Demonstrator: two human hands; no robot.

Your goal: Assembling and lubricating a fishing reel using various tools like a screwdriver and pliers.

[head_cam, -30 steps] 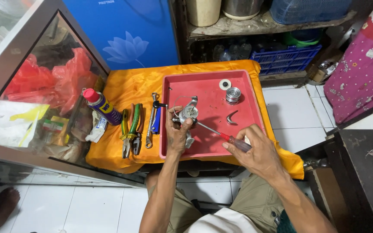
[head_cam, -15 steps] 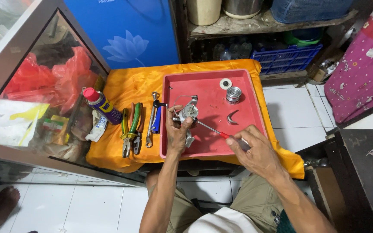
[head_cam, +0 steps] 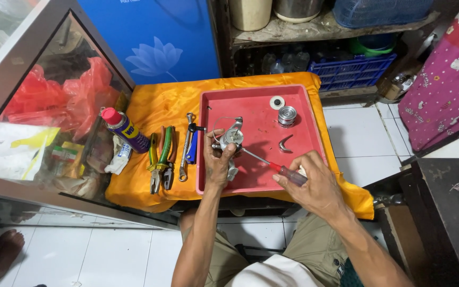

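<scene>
Head view, the only one. Left hand (head_cam: 218, 162) holds a small silver fishing reel body (head_cam: 231, 139) over the red tray (head_cam: 314, 125), grip closed around its lower part, wire bail looping off toward 10 o'clock. Right hand (head_cam: 314, 183) holds a red-handled screwdriver (head_cam: 278, 168), grip closed on the handle; the shaft runs toward 10 o'clock and the tip sits at the reel's side, touching or just short, too small to tell. Reel hangs over the tray's left half, roughly tray centre-left.

Loose parts on the tray: a metal spool (head_cam: 287, 115) at 1 o'clock from the reel, a small round white cap (head_cam: 277, 102) just above the spool, a curved dark piece (head_cam: 285, 144) at 3 o'clock from the reel.

Step in hand, as a judgement: working a screw on the reel body, reel already partly stripped. Next move calls for the tip seated square in the screw head, left hand keeping the reel steady, turning without slipping.

Left of the tray on the orange cloth (head_cam: 171, 101) over the bench: wrench (head_cam: 185, 149), blue-handled tool (head_cam: 192, 150), green-handled pliers (head_cam: 161, 159), spray can with red cap (head_cam: 125, 129) at 9 o'clock, white rag (head_cam: 118, 158) beside it.
</scene>
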